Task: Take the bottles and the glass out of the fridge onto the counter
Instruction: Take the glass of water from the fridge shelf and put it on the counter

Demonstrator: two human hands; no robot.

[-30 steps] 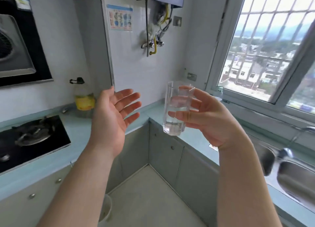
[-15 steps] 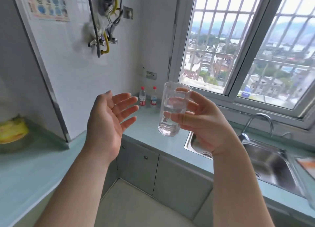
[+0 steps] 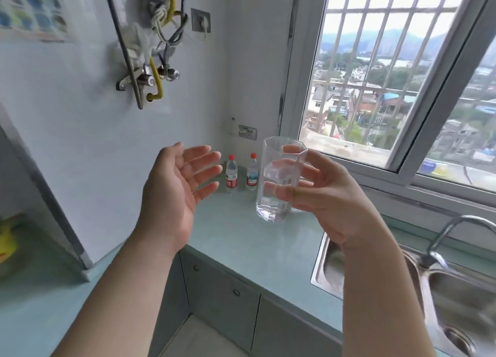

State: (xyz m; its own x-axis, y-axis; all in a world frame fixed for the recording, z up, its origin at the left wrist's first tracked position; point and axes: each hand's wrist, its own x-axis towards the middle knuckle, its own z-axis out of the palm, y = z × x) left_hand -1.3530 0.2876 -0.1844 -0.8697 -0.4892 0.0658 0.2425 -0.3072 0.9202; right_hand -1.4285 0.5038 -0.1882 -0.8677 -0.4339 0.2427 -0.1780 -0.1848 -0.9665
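My right hand grips a clear faceted glass with some water in it, upright in the air above the pale green counter. My left hand is raised beside it, palm turned toward the glass, fingers spread, holding nothing. Two small water bottles with red caps stand side by side in the counter's back corner: one with a red label, one with a blue label. Both are beyond the gap between my hands. No fridge is in view.
A steel sink with a curved tap is set into the counter at the right, under a barred window. Pipes and valves hang on the white wall at upper left. Cabinet doors run below the counter. Something yellow sits at far left.
The view has swung right, from the stove corner to the counter by the window. The two bottles and the sink have come closer. Both hands keep the same pose.
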